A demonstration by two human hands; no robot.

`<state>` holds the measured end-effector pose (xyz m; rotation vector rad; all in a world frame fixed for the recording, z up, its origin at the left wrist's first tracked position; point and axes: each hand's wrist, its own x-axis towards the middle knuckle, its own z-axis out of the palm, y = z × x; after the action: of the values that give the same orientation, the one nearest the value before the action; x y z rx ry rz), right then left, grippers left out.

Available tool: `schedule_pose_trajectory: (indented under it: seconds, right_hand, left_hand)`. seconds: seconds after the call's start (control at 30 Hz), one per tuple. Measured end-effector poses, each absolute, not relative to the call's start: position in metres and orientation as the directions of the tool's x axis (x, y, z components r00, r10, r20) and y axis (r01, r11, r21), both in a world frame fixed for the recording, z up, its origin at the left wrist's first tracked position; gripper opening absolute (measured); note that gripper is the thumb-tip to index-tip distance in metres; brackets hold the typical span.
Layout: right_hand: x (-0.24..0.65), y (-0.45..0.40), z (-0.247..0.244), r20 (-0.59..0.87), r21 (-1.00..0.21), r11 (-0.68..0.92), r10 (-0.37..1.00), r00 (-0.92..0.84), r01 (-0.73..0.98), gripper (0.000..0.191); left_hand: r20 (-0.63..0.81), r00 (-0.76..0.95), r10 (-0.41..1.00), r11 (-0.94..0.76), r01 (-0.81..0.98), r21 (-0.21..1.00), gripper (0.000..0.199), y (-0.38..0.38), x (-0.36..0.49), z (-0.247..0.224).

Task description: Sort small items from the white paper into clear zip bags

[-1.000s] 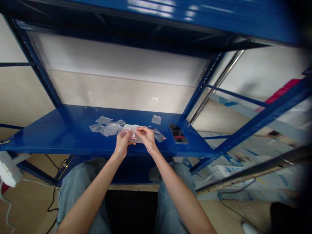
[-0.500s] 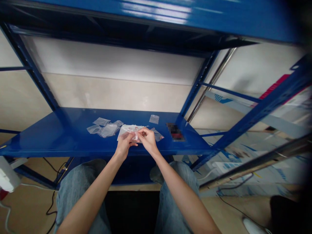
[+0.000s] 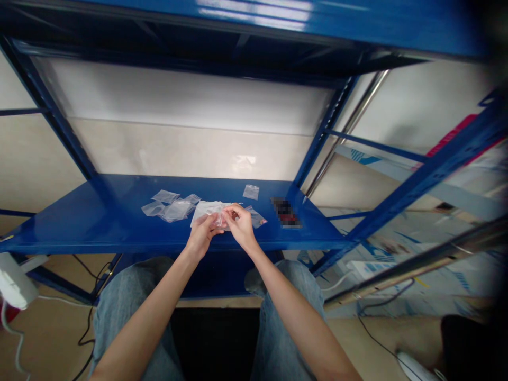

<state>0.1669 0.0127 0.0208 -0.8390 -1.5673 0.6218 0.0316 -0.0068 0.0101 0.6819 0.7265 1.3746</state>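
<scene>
My left hand and my right hand meet above the front of a blue steel shelf. Their fingertips pinch a small clear plastic bag with a little red inside. Just behind my hands lies a white sheet or pouch, partly hidden by them. Left of it is a loose pile of clear zip bags. One clear bag lies beside my right hand, and another lies further back.
A dark object, blurred out, lies on the shelf right of the bags. Blue uprights and an upper shelf frame the space. My jeans-covered knees sit below the shelf, above cables on the floor.
My hands have drawn slightly closer, with their fingertips together on the small bag. The view has shifted a little, and the loose bags on the shelf have not visibly moved.
</scene>
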Motion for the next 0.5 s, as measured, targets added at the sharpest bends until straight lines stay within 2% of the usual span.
schedule_pose_trajectory:
  seconds: [0.13, 0.23, 0.33, 0.4, 0.47, 0.5]
  right_hand:
    - [0.169, 0.015, 0.021, 0.574, -0.801, 0.586, 0.81, -0.119, 0.121, 0.025]
    - [0.17, 0.02, 0.018, 0.581, -0.776, 0.606, 0.795, -0.176, 0.177, 0.02]
    - [0.174, 0.023, 0.018, 0.599, -0.754, 0.616, 0.787, -0.149, 0.227, 0.019]
    - [0.177, 0.02, 0.022, 0.625, -0.721, 0.63, 0.771, -0.124, 0.288, 0.018]
    - [0.18, 0.013, 0.028, 0.666, -0.648, 0.66, 0.733, -0.138, 0.381, 0.015]
    - [0.179, 0.009, 0.031, 0.685, -0.606, 0.671, 0.713, -0.148, 0.428, 0.014]
  left_hand:
    - [-0.066, 0.019, 0.998, 0.063, -0.632, 0.773, 0.018, -0.006, 0.03, 0.011]
    - [-0.081, 0.0, 0.997, 0.059, -0.674, 0.736, 0.016, -0.005, 0.031, 0.009]
    - [-0.065, 0.013, 0.998, 0.056, -0.677, 0.734, 0.02, -0.003, 0.027, 0.012]
    - [0.025, -0.077, 0.997, -0.066, -0.594, 0.801, 0.027, -0.003, 0.017, 0.021]
    - [0.211, -0.166, 0.963, -0.262, -0.408, 0.875, 0.042, -0.004, 0.005, 0.032]
    - [0.313, -0.149, 0.938, -0.344, -0.298, 0.89, 0.051, -0.005, 0.0, 0.037]
